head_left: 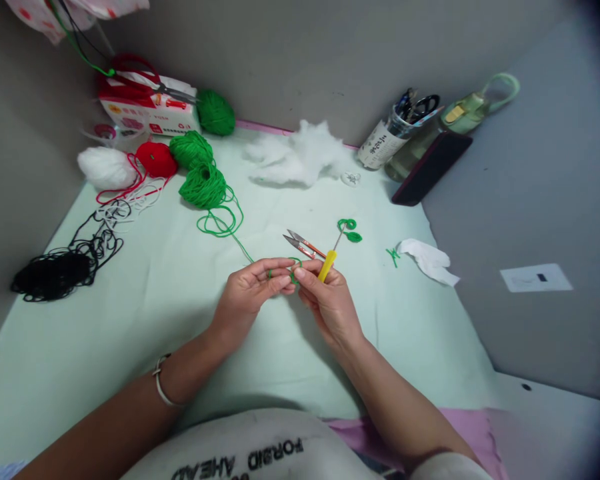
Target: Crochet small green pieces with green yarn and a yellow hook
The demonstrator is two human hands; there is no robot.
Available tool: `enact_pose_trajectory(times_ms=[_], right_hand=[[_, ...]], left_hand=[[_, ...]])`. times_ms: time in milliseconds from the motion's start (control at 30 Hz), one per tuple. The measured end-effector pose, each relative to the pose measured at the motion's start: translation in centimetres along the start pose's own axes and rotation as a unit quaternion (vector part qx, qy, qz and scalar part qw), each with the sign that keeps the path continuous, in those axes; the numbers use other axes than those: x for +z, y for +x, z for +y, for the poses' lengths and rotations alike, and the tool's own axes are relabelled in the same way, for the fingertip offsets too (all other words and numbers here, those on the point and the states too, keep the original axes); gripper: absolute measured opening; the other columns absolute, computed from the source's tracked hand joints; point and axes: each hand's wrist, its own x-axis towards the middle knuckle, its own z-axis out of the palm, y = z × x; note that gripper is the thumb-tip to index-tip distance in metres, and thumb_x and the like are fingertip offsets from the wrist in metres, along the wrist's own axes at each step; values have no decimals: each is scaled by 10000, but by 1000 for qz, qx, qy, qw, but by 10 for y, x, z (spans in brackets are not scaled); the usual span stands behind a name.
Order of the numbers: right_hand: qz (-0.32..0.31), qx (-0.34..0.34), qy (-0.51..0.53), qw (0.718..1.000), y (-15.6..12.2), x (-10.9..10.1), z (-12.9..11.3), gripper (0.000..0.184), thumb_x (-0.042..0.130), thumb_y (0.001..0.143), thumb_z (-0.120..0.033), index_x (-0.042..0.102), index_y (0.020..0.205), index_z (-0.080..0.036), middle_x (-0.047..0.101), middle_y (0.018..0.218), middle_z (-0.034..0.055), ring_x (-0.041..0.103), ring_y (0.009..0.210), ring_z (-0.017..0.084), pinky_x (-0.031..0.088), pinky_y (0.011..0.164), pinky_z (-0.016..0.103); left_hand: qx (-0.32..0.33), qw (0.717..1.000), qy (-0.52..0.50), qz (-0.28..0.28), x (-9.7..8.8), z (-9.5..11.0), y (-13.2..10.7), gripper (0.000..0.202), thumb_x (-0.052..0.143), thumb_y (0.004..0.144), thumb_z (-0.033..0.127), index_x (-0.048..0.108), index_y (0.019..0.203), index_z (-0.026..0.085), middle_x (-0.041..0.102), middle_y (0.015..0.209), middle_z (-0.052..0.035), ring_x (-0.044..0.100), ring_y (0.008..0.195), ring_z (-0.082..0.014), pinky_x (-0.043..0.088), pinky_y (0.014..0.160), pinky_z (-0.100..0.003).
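My left hand (247, 297) is closed, its fingertips pinching green yarn (240, 245), and a strand passes around one finger. My right hand (333, 303) meets it, thumb and forefinger pinched on a small loop of the same yarn. Tucked in that hand is a crochet hook with a yellow handle (327, 265), its metal shaft pointing away from me. Just beyond the fingers lie thread snips (304, 245), blades apart, handles partly hidden by the right hand. A small green crocheted piece (353, 236) rests near the hook's tip. The exact stitch between my fingertips is too small to make out.
Green yarn balls (203, 185), a red ball (157, 159), white yarn (107, 168) and tangled black yarn (55, 273) lie left. White stuffing (305, 157) sits at the back. A pen cup (380, 143), phone (431, 168), crumpled tissue (427, 260) and green scraps (393, 257) are right.
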Motion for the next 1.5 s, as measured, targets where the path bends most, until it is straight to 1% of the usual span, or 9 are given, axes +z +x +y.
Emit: enact_pose_trajectory(times_ms=[400,533,700,867,1000,1133,1267,1367,1500], right_hand=[[9,-11,-18,1000,-2,3,1,278,873,696,-378,680,726,-181,351,506,-95,235,465,53,145,476,254],[11,-8,-16,1000,-2,2,2,275,867,702,-380,678,745,-185,399,523,-84,263,473,60,170,487,252],[11,-26,-27,999,-2,1,3,261,860,718,-369,678,746,-184,442,532,-77,281,477,57,196,480,241],[16,-47,-57,997,-2,0,8,261,866,720,-383,698,756,-185,349,495,-93,241,471,61,151,471,248],[-7,-61,-76,995,-1,-3,2,269,741,844,-459,734,819,-191,410,544,-67,269,476,74,209,483,256],[-2,-146,-144,979,-2,-12,-12,477,475,995,-504,763,784,-189,603,736,40,503,672,151,396,641,303],[67,-223,-190,954,-10,-19,-17,525,419,1018,-536,698,709,-216,535,633,22,459,593,158,365,589,321],[62,-290,-206,933,-17,-17,-15,433,451,1013,-523,703,813,-233,598,676,34,513,588,174,385,555,329],[-1,-402,-295,867,-21,-12,-12,191,552,995,-318,713,926,-242,684,779,42,604,667,189,472,616,349]], left_hand=[[10,1000,12,15,3,1,-1,229,789,816,317,779,1013,201,782,960,-36,716,759,-138,588,810,-298],[3,1000,9,15,6,4,-2,265,820,755,288,773,996,189,742,830,-9,698,701,-139,591,756,-307],[0,1000,5,14,9,6,-2,295,821,751,293,766,1023,192,747,840,-12,702,730,-146,600,793,-327],[12,1000,10,16,8,5,-3,255,789,797,313,759,1013,180,754,878,-28,698,753,-151,594,814,-332],[18,999,20,29,4,4,-2,243,779,813,313,747,1016,184,710,861,-12,672,766,-138,559,801,-296],[20,998,19,52,1,8,-1,304,772,818,312,716,1097,207,656,821,22,637,761,-126,510,798,-277],[21,998,23,56,2,10,-2,346,762,821,308,709,1147,204,636,808,22,606,783,-131,480,821,-280],[25,997,37,57,3,10,-3,417,755,826,309,689,1224,203,644,833,14,598,797,-136,465,833,-286],[44,996,50,59,4,10,-5,485,749,833,317,653,1297,213,624,820,26,572,786,-127,455,807,-268]])
